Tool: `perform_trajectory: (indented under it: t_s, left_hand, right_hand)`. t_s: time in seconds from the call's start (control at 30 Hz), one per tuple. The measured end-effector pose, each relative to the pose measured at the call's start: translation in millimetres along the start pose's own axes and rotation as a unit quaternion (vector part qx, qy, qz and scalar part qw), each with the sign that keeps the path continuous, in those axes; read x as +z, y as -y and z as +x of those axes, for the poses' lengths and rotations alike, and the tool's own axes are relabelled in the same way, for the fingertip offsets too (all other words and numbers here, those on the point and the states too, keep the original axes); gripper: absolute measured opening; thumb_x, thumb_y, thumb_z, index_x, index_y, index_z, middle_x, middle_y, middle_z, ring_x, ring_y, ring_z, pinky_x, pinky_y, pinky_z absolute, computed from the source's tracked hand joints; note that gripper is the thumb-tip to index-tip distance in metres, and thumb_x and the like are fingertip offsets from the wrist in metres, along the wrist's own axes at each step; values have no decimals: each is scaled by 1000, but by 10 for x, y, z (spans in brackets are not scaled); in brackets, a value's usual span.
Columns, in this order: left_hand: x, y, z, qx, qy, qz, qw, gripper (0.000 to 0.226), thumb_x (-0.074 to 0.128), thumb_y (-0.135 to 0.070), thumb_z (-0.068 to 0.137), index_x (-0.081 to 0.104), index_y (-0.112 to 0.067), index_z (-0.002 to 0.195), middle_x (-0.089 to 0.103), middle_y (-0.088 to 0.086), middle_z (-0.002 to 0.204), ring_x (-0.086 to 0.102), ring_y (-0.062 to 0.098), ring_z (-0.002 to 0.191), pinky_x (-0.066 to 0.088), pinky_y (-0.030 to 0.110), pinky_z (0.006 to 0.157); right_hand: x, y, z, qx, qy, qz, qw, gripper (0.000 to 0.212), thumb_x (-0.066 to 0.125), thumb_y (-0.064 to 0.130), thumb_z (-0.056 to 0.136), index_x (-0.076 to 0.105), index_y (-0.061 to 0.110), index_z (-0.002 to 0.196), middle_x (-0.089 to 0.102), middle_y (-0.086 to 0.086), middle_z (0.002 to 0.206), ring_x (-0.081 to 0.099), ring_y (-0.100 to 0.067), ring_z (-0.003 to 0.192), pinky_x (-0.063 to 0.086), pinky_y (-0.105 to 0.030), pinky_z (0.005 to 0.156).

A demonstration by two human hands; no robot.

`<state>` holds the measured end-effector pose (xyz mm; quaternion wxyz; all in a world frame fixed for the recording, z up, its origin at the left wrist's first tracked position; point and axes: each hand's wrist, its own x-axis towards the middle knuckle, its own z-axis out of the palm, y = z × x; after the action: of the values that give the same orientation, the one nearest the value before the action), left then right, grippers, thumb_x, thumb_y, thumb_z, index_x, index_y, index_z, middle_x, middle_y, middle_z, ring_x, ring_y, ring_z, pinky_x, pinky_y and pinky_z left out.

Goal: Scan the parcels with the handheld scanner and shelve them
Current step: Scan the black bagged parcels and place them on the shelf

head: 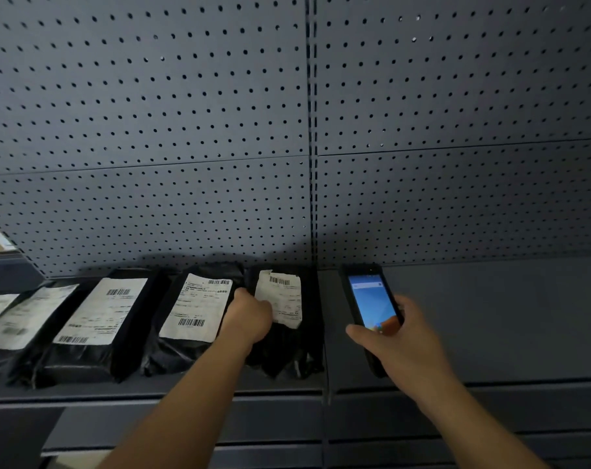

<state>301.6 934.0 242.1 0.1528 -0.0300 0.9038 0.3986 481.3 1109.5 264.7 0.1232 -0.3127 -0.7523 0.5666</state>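
Rightmost black parcel held on shelf by left hand, long axis near-far. Handheld scanner gripped by right hand, just right of parcel.

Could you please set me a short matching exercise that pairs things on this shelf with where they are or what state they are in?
Things:
1. handheld scanner
2. rightmost parcel
3. left hand
4. pegboard wall

Places or states:
A. behind the shelf
B. held in the right hand, screen lit
C. at the end of the row, beside the scanner
D. resting on the rightmost parcel

Pairs: 1-B, 2-C, 3-D, 4-A
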Motion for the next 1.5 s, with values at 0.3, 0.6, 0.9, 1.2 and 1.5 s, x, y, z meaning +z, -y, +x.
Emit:
perform_trajectory:
  t_s: [0.3,0.6,0.9,1.2,1.5]
  left_hand:
    - [-103,-97,-187,89,-46,105,989,74,62,-35,98,29,-16,162,42,11,157,44,34,141,44,48,112]
    - [-168,129,-685,121,-93,166,974,56,61,-35,98,45,-20,150,52,6,143,51,31,128,48,46,99]
    - [-669,737,-1121,55,-186,240,951,58,55,-43,100,40,-28,154,49,-1,153,44,27,142,39,48,112]
    - [-1686,1604,-1433,-4,-263,223,939,53,51,-48,101,42,-31,151,50,-3,151,46,25,140,41,47,111]
    - [-2843,2950,-1796,-68,-290,240,924,56,50,-47,102,38,-31,153,43,-7,154,42,20,143,36,40,115]
  right_hand:
    - [-93,-89,-7,-12,39,-16,999,89,88,45,78,39,29,150,62,7,108,63,-5,90,45,-21,65]
    - [60,-65,38,-35,108,-36,993,74,90,43,77,46,32,136,64,3,108,65,-11,90,51,-27,67]
    - [725,281,-70,-102,189,-73,974,89,90,49,74,44,25,146,63,4,104,64,-13,91,52,-33,75]
    - [1824,762,-788,-162,258,-112,946,83,90,50,71,48,26,139,64,6,101,63,-5,86,45,-23,66]
    - [3333,1076,-1817,-195,346,-130,908,83,91,47,74,45,26,139,63,7,103,63,-5,88,47,-24,67]
